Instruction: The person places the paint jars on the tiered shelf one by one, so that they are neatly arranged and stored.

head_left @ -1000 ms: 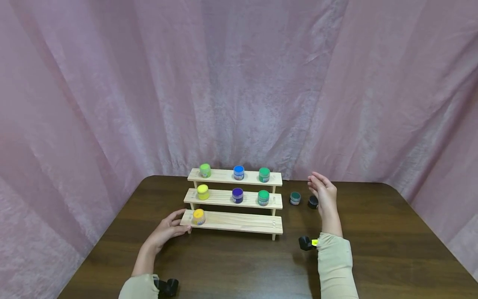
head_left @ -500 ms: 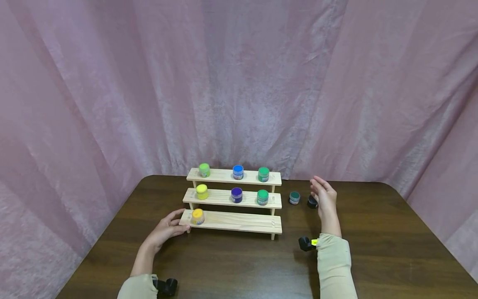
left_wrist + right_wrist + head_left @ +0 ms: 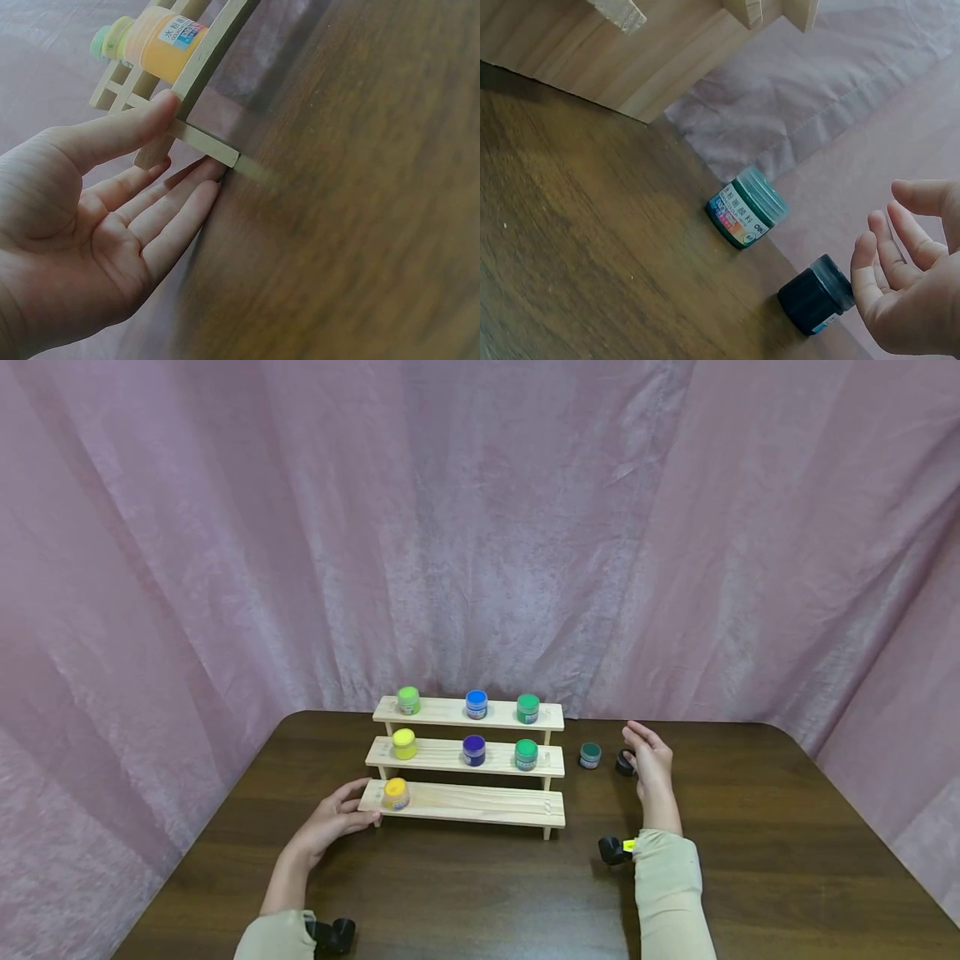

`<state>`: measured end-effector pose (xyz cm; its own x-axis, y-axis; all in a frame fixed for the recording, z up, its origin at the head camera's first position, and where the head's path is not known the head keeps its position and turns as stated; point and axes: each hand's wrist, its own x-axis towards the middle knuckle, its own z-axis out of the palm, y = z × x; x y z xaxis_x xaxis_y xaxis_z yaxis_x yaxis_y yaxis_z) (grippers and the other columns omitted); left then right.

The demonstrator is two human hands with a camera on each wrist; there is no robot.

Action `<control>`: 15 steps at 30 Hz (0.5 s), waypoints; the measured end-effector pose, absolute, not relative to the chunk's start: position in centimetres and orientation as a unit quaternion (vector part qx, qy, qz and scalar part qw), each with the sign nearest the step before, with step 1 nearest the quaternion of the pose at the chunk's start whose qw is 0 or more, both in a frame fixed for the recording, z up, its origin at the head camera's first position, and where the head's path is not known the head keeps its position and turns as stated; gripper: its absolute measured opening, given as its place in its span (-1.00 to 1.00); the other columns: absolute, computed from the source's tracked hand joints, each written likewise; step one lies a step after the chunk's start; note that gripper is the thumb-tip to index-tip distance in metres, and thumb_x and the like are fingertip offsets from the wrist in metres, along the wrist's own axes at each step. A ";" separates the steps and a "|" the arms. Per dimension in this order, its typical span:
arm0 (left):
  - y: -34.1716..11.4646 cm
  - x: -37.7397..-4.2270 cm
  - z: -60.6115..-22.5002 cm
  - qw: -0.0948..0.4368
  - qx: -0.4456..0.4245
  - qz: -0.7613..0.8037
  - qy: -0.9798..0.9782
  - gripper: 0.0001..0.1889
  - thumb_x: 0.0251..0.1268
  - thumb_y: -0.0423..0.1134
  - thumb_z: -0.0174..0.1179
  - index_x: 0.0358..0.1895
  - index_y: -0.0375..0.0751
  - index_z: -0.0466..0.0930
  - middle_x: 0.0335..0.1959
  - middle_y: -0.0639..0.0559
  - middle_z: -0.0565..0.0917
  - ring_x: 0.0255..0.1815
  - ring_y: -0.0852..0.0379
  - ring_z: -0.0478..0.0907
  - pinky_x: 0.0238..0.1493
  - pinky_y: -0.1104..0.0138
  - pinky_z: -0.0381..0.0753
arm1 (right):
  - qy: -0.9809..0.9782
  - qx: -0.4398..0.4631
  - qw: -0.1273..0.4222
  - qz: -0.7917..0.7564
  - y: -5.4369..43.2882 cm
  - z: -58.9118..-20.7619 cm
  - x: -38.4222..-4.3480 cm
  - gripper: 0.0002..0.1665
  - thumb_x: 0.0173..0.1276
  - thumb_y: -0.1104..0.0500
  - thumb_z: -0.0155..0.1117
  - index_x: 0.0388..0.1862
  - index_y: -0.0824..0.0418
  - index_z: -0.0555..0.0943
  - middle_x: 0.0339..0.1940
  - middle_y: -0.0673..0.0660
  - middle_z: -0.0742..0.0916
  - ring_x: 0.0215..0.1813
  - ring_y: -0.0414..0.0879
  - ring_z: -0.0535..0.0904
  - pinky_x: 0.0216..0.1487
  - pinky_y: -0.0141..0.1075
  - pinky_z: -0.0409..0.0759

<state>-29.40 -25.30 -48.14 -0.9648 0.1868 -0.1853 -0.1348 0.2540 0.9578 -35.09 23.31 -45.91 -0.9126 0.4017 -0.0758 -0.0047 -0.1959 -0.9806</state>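
A three-step wooden display rack (image 3: 480, 807) carries small paint jars. My left hand (image 3: 333, 821) holds the left end of its lowest step; in the left wrist view the thumb (image 3: 161, 112) lies against the board and the fingers reach behind the leg. Closest to that hand sits an orange-yellow paint jar (image 3: 396, 793). My right hand (image 3: 652, 764) hovers beside a black paint jar (image 3: 814, 296) on the table, fingers loosely bent with nothing between them. Left of the black jar stands a dark green paint jar (image 3: 590, 755).
The middle step holds yellow (image 3: 404, 743), purple (image 3: 474, 750) and green (image 3: 526, 754) jars. On the top step are light green (image 3: 408, 700), blue (image 3: 476, 704) and green (image 3: 527, 708) jars. A pink curtain (image 3: 480, 527) hangs behind the brown table (image 3: 465, 893).
My right hand has lowered slightly toward the black jar, its fingers spreading a little. My left hand stays at the rack's end. The whole view has shifted very slightly.
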 end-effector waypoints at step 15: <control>-25.3 -29.3 -48.0 0.135 0.020 0.611 0.780 -0.21 0.31 -0.26 0.24 0.51 -0.30 0.01 0.23 -0.40 0.52 -0.08 0.19 0.63 0.12 0.32 0.62 | -0.633 -0.168 0.141 0.742 23.9 -46.5 -35.2 -0.79 0.38 0.26 0.21 -0.04 0.04 0.53 -0.48 -0.45 0.62 -0.24 -0.52 0.52 -0.20 -0.59 0.52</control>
